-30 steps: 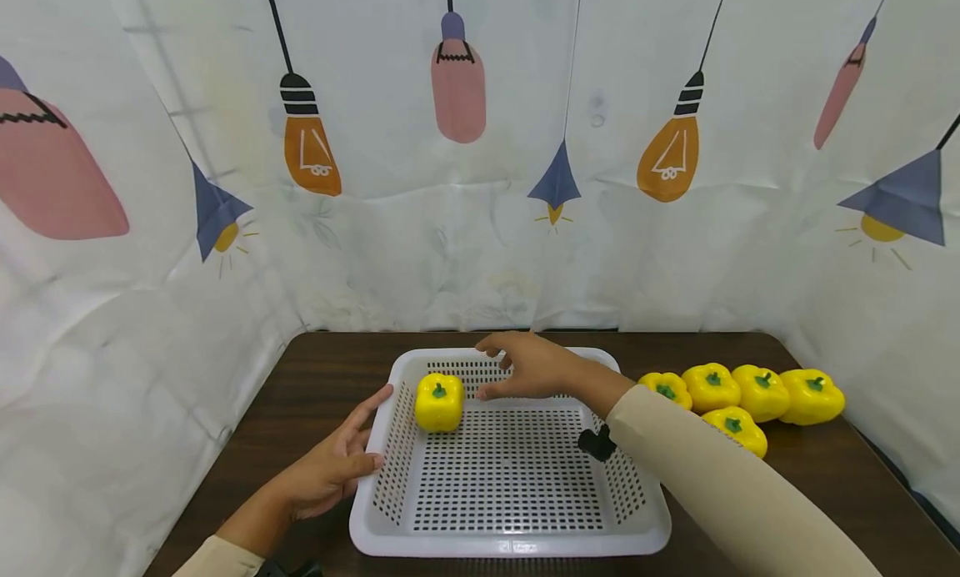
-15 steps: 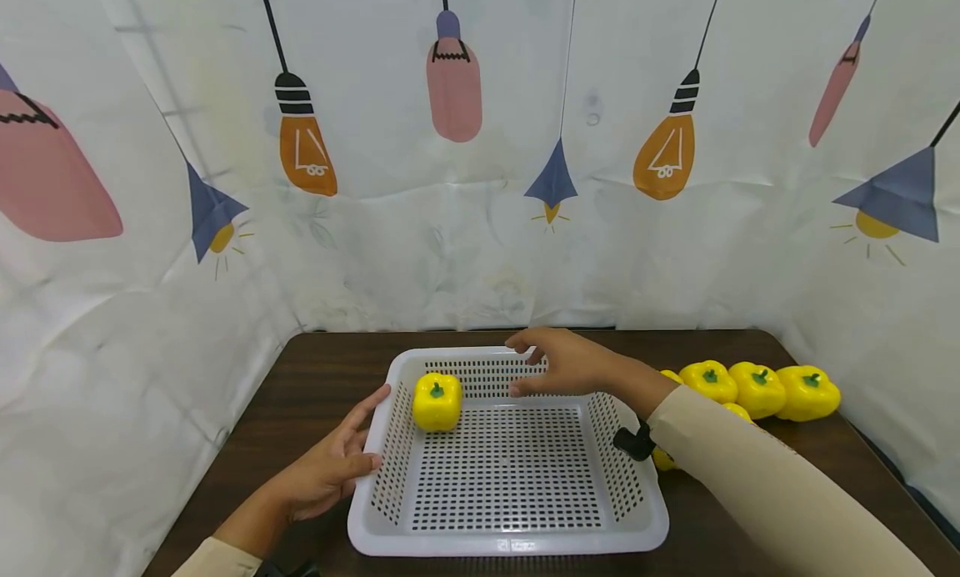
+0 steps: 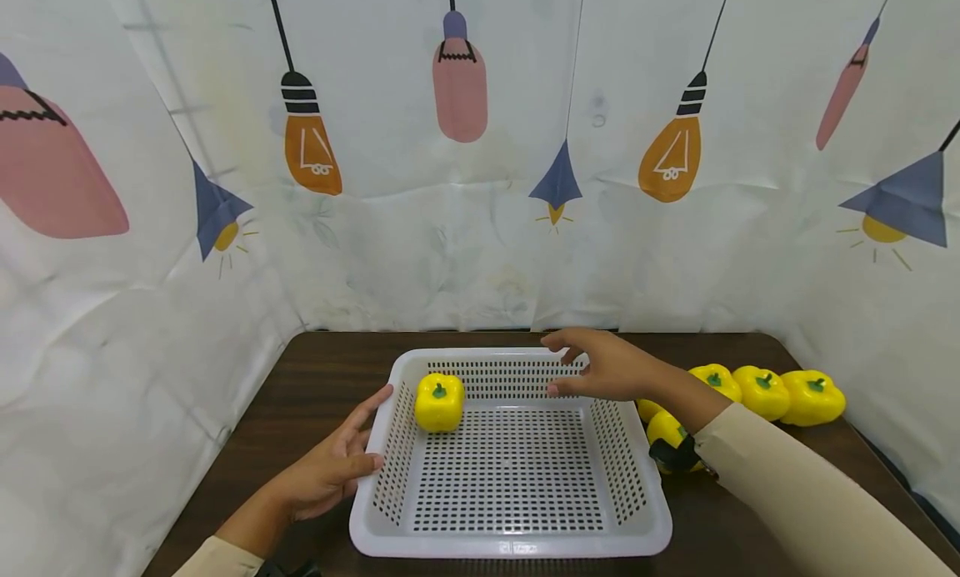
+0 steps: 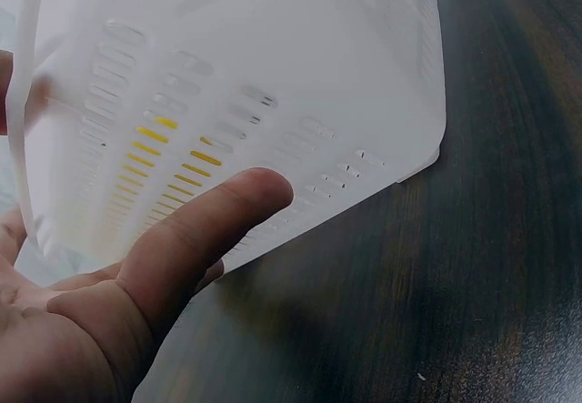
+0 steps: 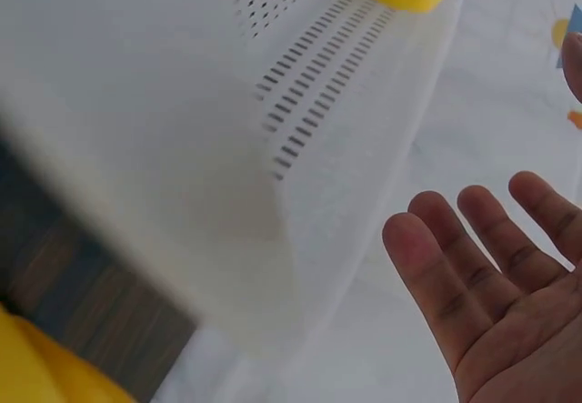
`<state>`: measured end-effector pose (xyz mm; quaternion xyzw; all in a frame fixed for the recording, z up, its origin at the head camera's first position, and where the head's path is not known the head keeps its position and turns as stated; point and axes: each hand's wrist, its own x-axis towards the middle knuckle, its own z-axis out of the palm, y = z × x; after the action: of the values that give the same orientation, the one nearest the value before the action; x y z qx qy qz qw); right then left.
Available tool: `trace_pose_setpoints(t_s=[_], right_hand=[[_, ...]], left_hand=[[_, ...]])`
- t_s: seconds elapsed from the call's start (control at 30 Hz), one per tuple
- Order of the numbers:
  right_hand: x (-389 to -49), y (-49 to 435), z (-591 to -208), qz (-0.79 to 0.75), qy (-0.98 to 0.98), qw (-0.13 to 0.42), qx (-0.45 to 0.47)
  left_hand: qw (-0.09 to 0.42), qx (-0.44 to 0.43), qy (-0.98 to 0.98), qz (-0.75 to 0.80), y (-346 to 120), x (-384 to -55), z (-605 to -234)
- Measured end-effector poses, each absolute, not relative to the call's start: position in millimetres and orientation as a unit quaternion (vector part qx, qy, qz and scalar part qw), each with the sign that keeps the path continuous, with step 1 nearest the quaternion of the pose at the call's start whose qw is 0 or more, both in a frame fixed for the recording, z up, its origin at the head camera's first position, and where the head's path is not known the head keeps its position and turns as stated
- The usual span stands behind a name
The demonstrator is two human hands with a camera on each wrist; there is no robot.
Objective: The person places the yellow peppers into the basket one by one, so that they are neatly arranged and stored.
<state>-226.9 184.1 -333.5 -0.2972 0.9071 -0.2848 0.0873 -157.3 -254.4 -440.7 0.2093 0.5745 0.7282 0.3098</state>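
Observation:
A white perforated plastic basket (image 3: 510, 546) rests on the dark table. My left hand (image 3: 330, 464) rests against its left side, thumb and index finger at the rim. In the left wrist view, one straight finger (image 4: 209, 221) lies along the basket's outer wall. A yellow bell pepper (image 3: 439, 403) with a green stem sits inside, at the back left corner. My right hand (image 3: 603, 364) holds nothing, hovering over the back right part of the basket with fingers spread from the thumb. Several yellow bell peppers (image 3: 812, 397) lie right of the basket, partly hidden by my right forearm.
The dark wooden table (image 3: 330, 368) carries the basket and the peppers. Behind and beside it hangs a pale cloth (image 3: 420, 252) printed with lamps and bulbs. A small black device (image 3: 672, 454) is worn at my right wrist.
My right hand has moved steadily to the right, away from the pepper in the basket. The left hand, the basket and that pepper keep their places.

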Motion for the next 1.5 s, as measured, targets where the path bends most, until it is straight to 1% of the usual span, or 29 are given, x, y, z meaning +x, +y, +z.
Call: trace_pose_setpoints(t_s=[0.2, 0.57, 0.87, 1.1, 1.4, 1.5], right_hand=[[-222, 201, -339, -0.291, 0.914, 0.087, -0.270], [-212, 226, -344, -0.310, 0.909, 0.080, -0.266], [-203, 250, -342, -0.301, 0.916, 0.062, -0.259], [-199, 268, -345, -0.315, 0.915, 0.067, -0.244], [-188, 295, -352, -0.294, 0.922, 0.025, -0.250], [-184, 303, -354, -0.291, 0.925, 0.019, -0.245]], left_hand=[[0.304, 0.207, 0.578, 0.728, -253, -156, -440], [0.303, 0.206, 0.577, 0.730, -253, -155, -439], [0.304, 0.203, 0.575, 0.732, -252, -154, -438], [0.303, 0.200, 0.577, 0.731, -251, -154, -437], [0.305, 0.205, 0.571, 0.734, -251, -155, -438], [0.304, 0.207, 0.571, 0.734, -252, -155, -438]])
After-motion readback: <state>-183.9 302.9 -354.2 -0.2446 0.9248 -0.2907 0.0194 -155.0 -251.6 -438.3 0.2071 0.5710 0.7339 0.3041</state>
